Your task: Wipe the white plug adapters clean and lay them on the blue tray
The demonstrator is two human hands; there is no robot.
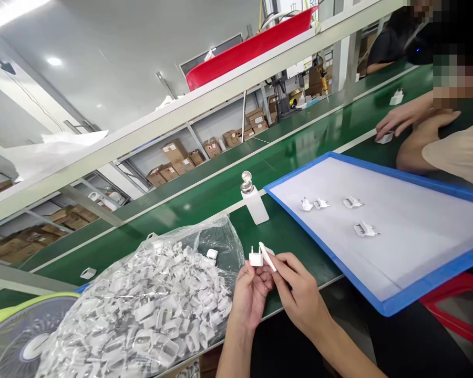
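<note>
My left hand (249, 299) is closed on a white two-pin plug (255, 259), whose pins point up. Beside it, my right hand (302, 294) pinches a thin white piece (267, 257) against the plug's right side; I cannot make out what kind of piece it is. Left of my hands lies a clear plastic bag (220, 236) full of small white plastic housings (144, 312). Just beyond my hands stands a white pump bottle (255, 206) with its metal cap flipped up. On the right, several white plugs (366, 229) lie on a blue-edged white tray (410, 257).
A green work surface (205, 202) runs across the view. One loose white piece (88, 273) lies left of the bag, near a fan (31, 336). At the right, a co-worker's hand (405, 118) touches a white piece. A red bin (252, 50) sits on the overhead rail.
</note>
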